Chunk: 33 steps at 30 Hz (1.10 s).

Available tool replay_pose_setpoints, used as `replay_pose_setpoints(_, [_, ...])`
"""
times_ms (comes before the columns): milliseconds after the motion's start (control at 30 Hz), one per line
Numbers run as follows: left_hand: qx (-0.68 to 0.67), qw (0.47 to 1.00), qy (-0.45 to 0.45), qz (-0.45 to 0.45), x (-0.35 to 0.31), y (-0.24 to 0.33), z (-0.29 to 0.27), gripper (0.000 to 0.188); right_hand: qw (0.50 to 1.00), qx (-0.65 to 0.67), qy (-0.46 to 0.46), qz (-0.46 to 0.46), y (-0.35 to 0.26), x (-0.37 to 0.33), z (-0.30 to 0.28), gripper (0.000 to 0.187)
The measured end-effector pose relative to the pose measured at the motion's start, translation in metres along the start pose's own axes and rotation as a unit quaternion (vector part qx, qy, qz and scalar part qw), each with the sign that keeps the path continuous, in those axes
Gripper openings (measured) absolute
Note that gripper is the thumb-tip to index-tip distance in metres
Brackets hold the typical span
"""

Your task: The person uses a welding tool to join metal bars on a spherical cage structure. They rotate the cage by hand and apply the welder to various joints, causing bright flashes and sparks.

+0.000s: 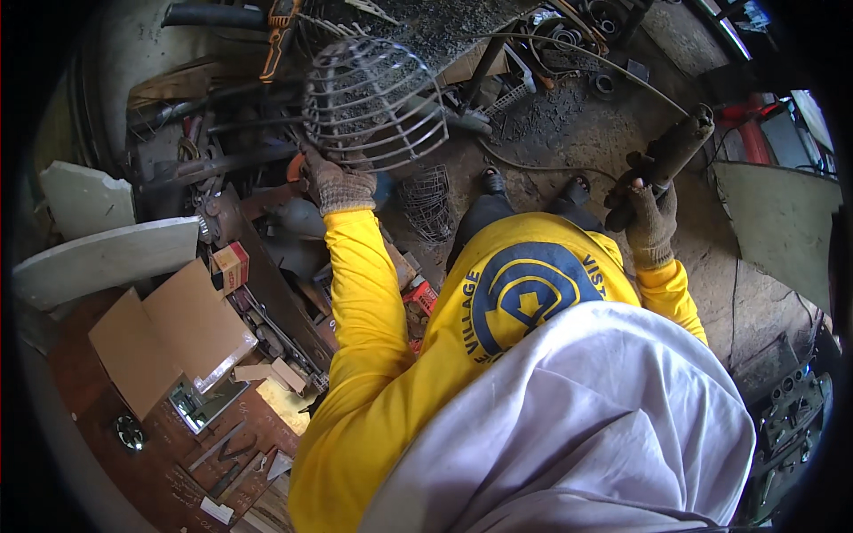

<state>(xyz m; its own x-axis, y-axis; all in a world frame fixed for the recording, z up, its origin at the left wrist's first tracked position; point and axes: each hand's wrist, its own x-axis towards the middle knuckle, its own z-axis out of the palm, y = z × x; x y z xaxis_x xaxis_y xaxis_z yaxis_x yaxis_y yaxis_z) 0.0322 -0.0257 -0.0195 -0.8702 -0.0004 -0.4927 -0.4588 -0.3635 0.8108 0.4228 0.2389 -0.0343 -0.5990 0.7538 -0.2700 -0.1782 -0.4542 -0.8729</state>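
My left hand (345, 185), in a brown knit glove, grips the lower edge of a domed metal wire cage (378, 107). The cage is tilted and raised at the upper middle, and its bars hide part of the bench behind. On the right, my gloved right hand (650, 218) is closed around a thick, dark, worn welding electrode holder (682, 147). From the holder's tip a thin rod-like line runs toward the upper left. The two hands are well apart. Below the cage, a second wire cage (428, 204) rests on the floor.
A grit-covered workbench (422, 31) stands ahead, with an orange and black power tool (280, 40) at its left. A cable (542, 169) crosses the floor near my feet. Cardboard (178, 333) and loose tools crowd the left. A bent sheet panel (777, 226) stands right.
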Motion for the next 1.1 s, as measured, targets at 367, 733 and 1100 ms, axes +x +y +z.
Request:
replay_pose_setpoints(367, [0.021,0.989,-0.127,-0.076,-0.001,0.024,0.035,0.062,0.997,-0.045,0.06,-0.029,0.021,-0.02,0.024,0.051])
replay_pose_setpoints(733, [-0.011,0.99,-0.115,-0.079,-0.008,0.021,0.039,0.062,0.995,-0.018,0.077,-0.066,0.043,-0.054,0.059,0.047])
replay_pose_setpoints(1100, [-0.054,0.991,-0.088,-0.082,-0.021,0.022,0.039,0.053,0.995,-0.029,0.062,-0.069,0.041,-0.053,0.069,0.043])
